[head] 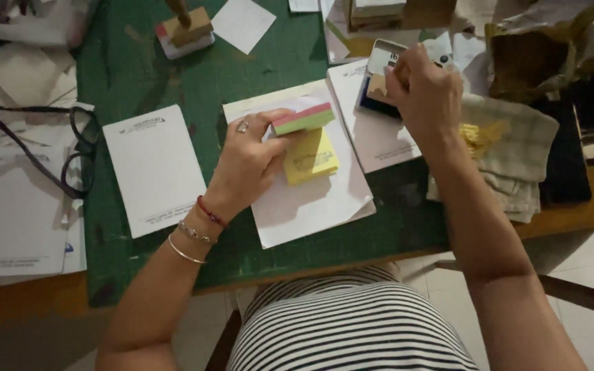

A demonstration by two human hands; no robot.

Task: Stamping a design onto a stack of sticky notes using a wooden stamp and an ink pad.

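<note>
Sticky-note block (303, 118), green and pink layers, lies on white paper (311, 199) on the green cutting mat (173, 75), a stamped yellow note (309, 158) just below. Left hand (245, 165) pinches the block. Right hand (421, 89) clenches a stamp over the ink pad (379, 82), right of the block. Risk: uneven inking smudges the print if the block shifts under a loose pinch

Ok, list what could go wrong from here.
1. The right hand presses a stamp into the ink pad; excess ink could smudge the white sheet beneath.
2. The left hand lifts the sticky-note pad over one yellow note; it may slip, skewing the print.
</note>
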